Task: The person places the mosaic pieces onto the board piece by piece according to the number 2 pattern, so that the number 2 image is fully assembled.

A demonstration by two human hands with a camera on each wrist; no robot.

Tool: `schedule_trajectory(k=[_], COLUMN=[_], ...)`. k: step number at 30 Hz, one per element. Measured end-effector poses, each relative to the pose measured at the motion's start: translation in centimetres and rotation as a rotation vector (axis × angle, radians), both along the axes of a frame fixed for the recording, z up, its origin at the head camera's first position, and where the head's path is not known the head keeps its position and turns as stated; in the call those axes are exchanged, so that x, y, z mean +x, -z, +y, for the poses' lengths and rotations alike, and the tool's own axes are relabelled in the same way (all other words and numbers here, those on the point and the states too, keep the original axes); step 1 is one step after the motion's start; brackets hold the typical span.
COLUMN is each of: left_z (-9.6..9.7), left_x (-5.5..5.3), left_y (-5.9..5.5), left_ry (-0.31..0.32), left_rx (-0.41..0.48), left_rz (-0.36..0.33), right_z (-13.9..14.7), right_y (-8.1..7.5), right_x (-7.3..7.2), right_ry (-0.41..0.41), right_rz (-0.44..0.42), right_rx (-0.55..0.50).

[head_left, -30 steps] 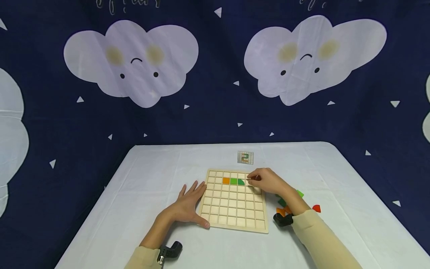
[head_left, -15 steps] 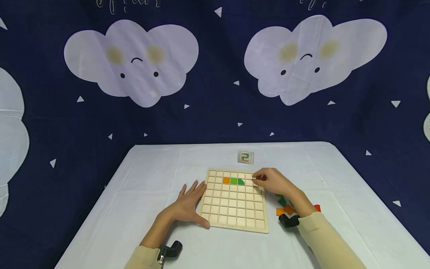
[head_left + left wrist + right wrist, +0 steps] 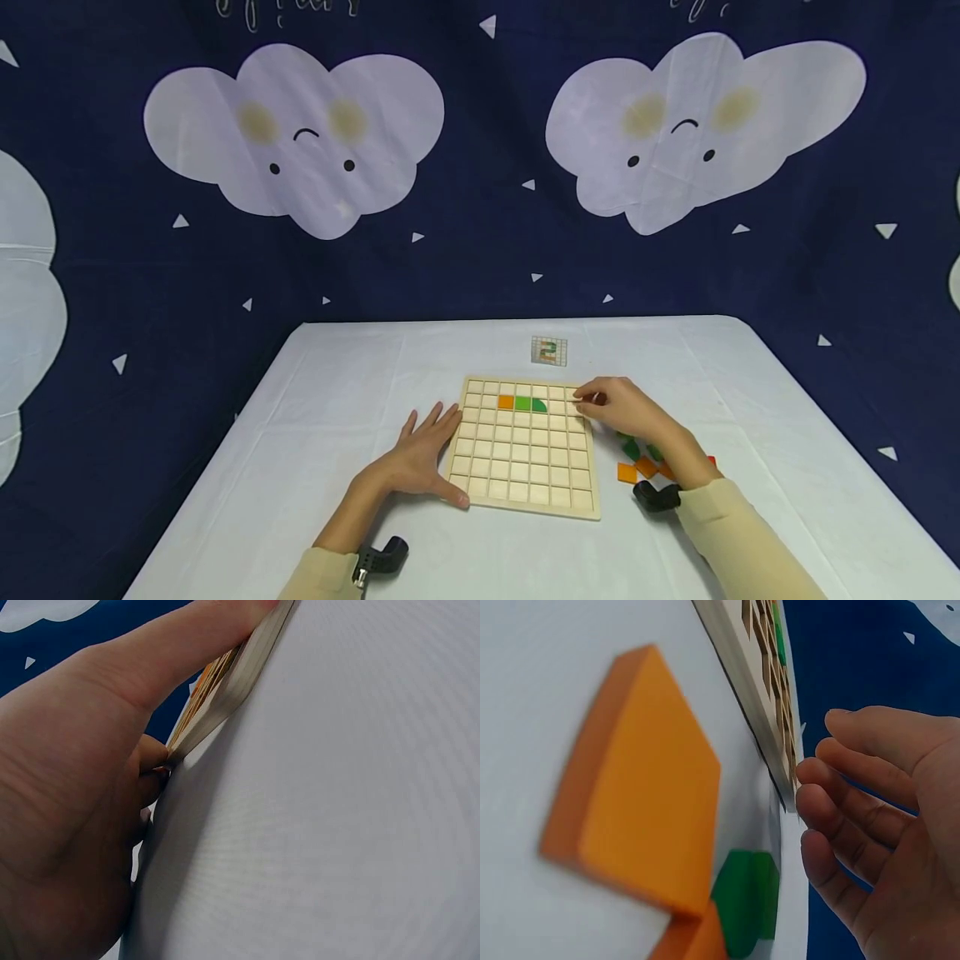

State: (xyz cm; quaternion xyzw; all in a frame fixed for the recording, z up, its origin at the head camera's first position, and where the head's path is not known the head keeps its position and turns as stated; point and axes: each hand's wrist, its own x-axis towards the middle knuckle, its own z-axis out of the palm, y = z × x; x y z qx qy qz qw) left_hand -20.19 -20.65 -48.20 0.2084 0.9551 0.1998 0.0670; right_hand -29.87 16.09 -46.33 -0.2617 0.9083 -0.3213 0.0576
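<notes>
A wooden grid board [image 3: 520, 474] lies on the white table. In its second row from the far edge sit an orange square tile [image 3: 506, 402], a green square tile [image 3: 522, 403] and a dark green rounded tile [image 3: 539, 405]. My left hand [image 3: 416, 458] rests spread along the board's left side, thumb at the front corner; the left wrist view has the thumb [image 3: 172, 652] lying along the wooden edge. Over the board's far right corner is my right hand [image 3: 618, 406], its fingers loosely curved. Nothing shows between the fingertips in the right wrist view.
Loose tiles lie right of the board, partly under the right forearm: an orange tile [image 3: 627, 473], a dark green tile [image 3: 632, 450] and several others. Behind the board is a small card [image 3: 549, 351] with a figure 2 pattern. A dark blue cloud-print cloth [image 3: 480, 275] hangs behind the table.
My right hand has drawn rightward, away from the rounded tile toward the board's right edge. More loose tiles show beside the forearm. The left hand and the board stay put.
</notes>
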Motion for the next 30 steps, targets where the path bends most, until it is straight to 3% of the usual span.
schedule_trajectory(k=[30], left_z=[0.1], left_x=[0.0], left_y=[-0.1], left_ry=[-0.013], left_rx=[0.001], left_rz=[-0.008], right_z=[4.1], right_y=[0.7], right_x=[0.9], right_ry=[0.049], right_rz=[-0.003], right_rx=[0.052])
